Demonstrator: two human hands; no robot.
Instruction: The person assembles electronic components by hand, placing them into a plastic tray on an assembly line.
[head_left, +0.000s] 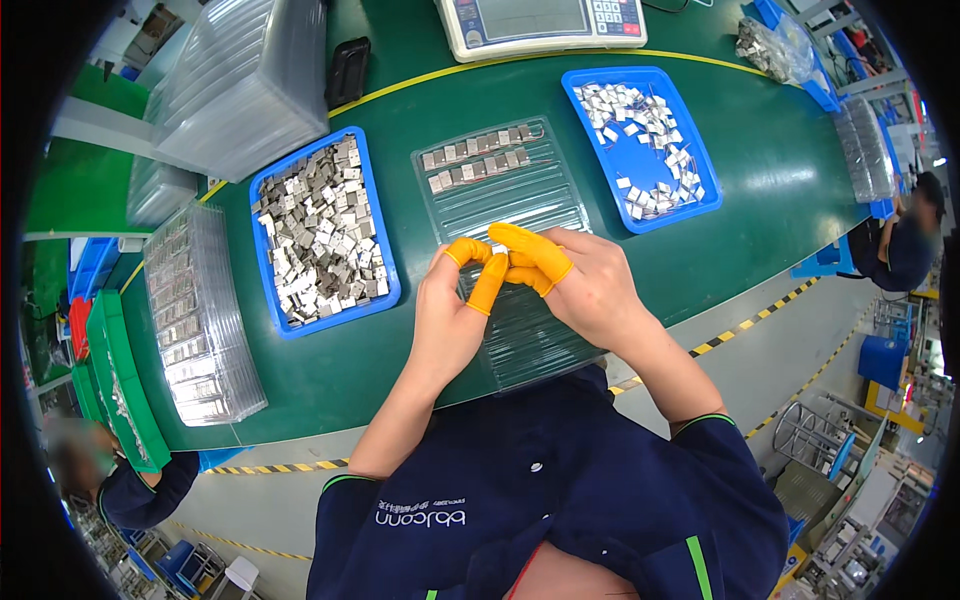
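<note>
A green workbench [760, 200] curves across the view, with a yellow line near its far edge and a weighing scale [540, 22] beyond that line. Largest on it are the stacks of clear plastic trays: one tall stack [245, 85] at far left, one lower stack [200, 320] at the near left. Next come two blue bins: the left bin [268, 262] heaped with small grey metal parts, the right bin [705, 160] holding a thinner scatter of them. Between the bins lies one clear ribbed tray [520, 195], its long axis running away from the person, with two short rows of parts [480, 155] filling only its far end. Both hands meet above the near half of this tray, so the filled rows lie straight ahead of them. The left hand [445, 320] and right hand [590, 290] wear orange finger cots [530, 255], fingertips pinched narrowly together; whether a part sits between them cannot be told.
</note>
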